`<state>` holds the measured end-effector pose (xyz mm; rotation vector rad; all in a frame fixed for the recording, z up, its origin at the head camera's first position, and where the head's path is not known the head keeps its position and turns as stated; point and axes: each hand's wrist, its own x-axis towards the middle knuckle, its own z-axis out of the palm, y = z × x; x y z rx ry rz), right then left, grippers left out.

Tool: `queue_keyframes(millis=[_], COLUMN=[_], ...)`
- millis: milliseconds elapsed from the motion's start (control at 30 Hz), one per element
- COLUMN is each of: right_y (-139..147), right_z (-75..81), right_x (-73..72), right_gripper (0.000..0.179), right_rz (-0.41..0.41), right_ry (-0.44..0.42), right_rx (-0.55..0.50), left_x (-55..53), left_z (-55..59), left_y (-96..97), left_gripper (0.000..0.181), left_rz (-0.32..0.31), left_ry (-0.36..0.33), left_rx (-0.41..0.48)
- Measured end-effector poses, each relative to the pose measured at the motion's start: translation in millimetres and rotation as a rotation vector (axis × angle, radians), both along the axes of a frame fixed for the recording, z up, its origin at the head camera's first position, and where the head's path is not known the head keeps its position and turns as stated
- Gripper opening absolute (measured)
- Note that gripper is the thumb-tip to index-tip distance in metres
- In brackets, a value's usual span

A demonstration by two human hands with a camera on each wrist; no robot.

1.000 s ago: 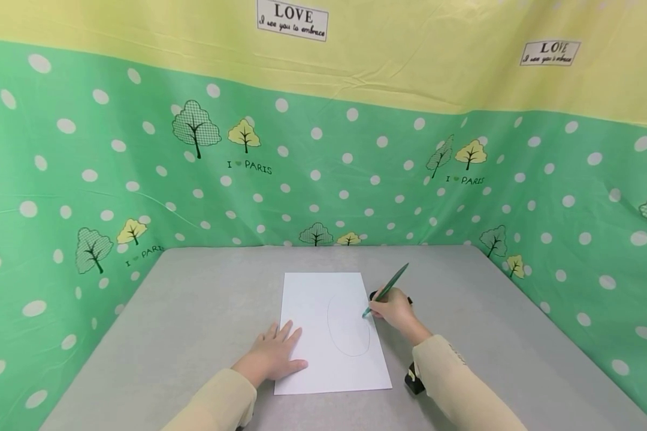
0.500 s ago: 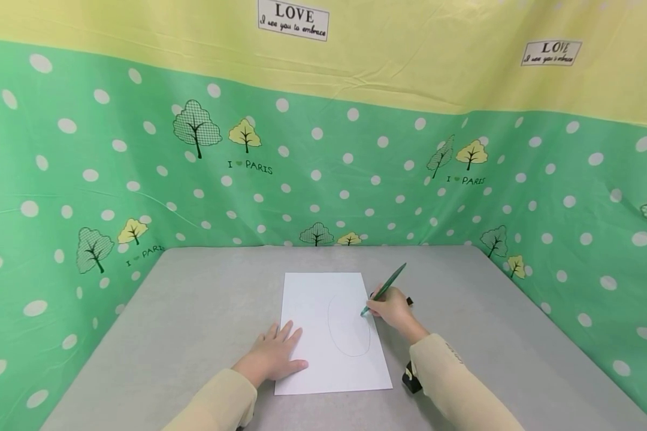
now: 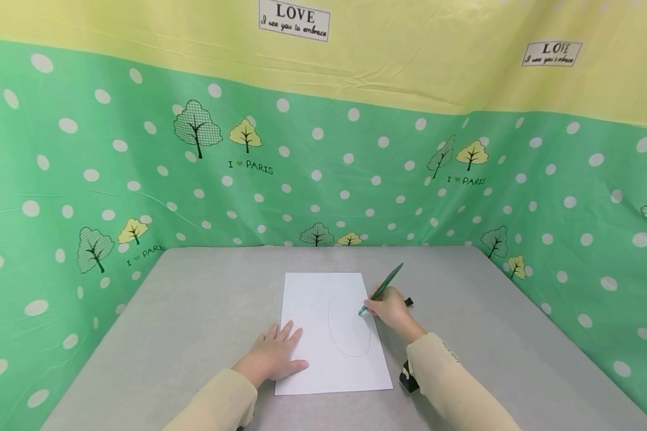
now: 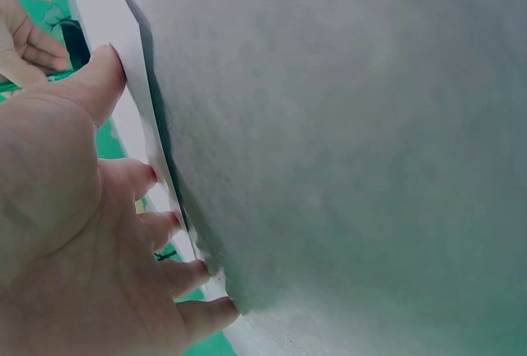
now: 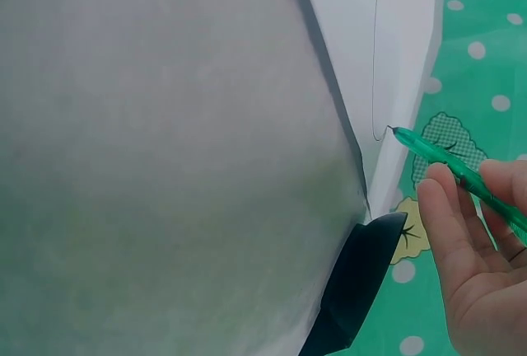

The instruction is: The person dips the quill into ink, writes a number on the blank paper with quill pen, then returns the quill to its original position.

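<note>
my left hand (image 3: 272, 354), fingers spread apart, rests across the left edge of a white paper sheet (image 3: 314, 311) on the grey tabletop (image 3: 323, 260); the sheet bears a thin open curve (image 3: 350, 356); my right hand (image 3: 392, 308) pinches a green pen (image 3: 386, 282), tip over the sheet

Desk (image 3: 205, 305): grey, stretching out before you.
Paper (image 3: 320, 326): one white sheet, lying directly on your desk.

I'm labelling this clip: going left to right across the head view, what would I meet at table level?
Left sleeve, left hand, drawn curve, right hand gripping a green pen, right sleeve.
</note>
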<state>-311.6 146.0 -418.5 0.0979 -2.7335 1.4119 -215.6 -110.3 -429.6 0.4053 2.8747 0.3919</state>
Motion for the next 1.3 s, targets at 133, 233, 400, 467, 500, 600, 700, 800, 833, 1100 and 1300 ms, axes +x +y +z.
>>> queue_keyframes(millis=[133, 233, 400, 467, 500, 600, 700, 800, 833, 1100, 1300], right_y=[-1.2, -2.2, -5.0, -6.1, -6.7, -8.2, -9.2, -9.5, -9.5, -9.2, -9.2], right_z=[-0.3, -0.7, -0.3, -0.2, 0.1, 0.6, 1.0, 1.0, 0.9, 0.1, 0.1], right_x=[-0.5, -0.7, -0.7, -0.7, -0.6, -0.6, -0.6, -1.1, -1.2, -1.3, -1.1], right_gripper=[0.012, 0.013, 0.013, 0.012, 0.013, 0.013, 0.014, 0.014, 0.014, 0.014, 0.014], right_rz=[0.003, 0.007, 0.016, 0.019, 0.020, 0.027, 0.036, 0.039, 0.039, 0.041, 0.041], right_ry=[-0.001, -0.002, 0.000, 0.002, 0.003, 0.007, 0.010, 0.011, 0.010, 0.003, 0.009], right_rx=[-0.002, -0.004, -0.004, 0.000, 0.000, 0.002, 0.002, -0.006, -0.008, -0.001, -0.005], left_x=[0.1, 0.4, 1.4, 1.7, 1.7, 1.7, 1.4, 1.2, 1.2, 1.7, 1.9], left_z=[0.0, 0.1, 1.3, 1.8, 2.0, 2.4, 2.7, 2.8, 2.8, 3.3, 4.8], left_y=[0.4, 0.7, 1.0, 1.1, 1.0, 0.8, 0.7, 0.8, 0.9, 0.6, 1.1], left_gripper=[0.072, 0.072, 0.072, 0.071, 0.071, 0.071, 0.072, 0.071, 0.071, 0.071, 0.072], left_rz=[0.007, 0.011, 0.008, 0.006, 0.005, 0.004, 0.006, 0.006, 0.005, 0.001, 0.013], left_ry=[-0.007, -0.010, -0.006, -0.005, -0.006, -0.008, -0.011, -0.012, -0.012, -0.011, -0.016], left_rx=[-0.006, -0.010, -0.006, -0.003, -0.001, -0.001, -0.004, -0.004, -0.004, 0.003, -0.001])
